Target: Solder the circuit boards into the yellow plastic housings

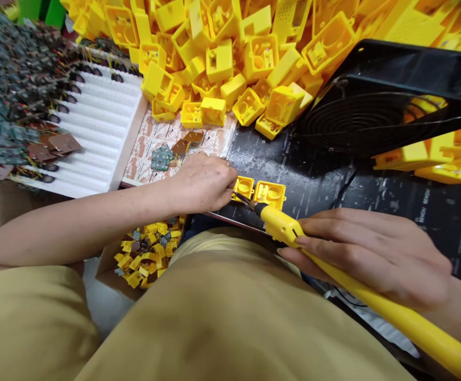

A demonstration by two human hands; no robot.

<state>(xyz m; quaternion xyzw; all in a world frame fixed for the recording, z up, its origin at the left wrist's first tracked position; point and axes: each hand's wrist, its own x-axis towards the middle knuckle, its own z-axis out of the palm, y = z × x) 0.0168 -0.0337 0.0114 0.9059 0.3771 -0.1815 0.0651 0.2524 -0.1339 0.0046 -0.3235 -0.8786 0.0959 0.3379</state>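
My right hand [377,254] is wrapped round a yellow-handled soldering iron [281,225] with a black collar. Its thin metal tip points left into a small open yellow plastic case [244,186] at the bench edge. My left hand [206,182] is closed beside that case, fingertips pinched near the tip; what they hold is hidden. A second open yellow case [270,194] lies just right of the first, its round recess facing up. Behind my left hand lie a green circuit board [162,157] and brown boards [187,142] with thin wires.
Yellow cases [214,58] are heaped along the back. A black fan [389,100] stands at the right. Wired circuit boards [24,90] are piled on a white ribbed tray [103,121] at the left. Below the bench, a cardboard box [107,264] holds yellow parts.
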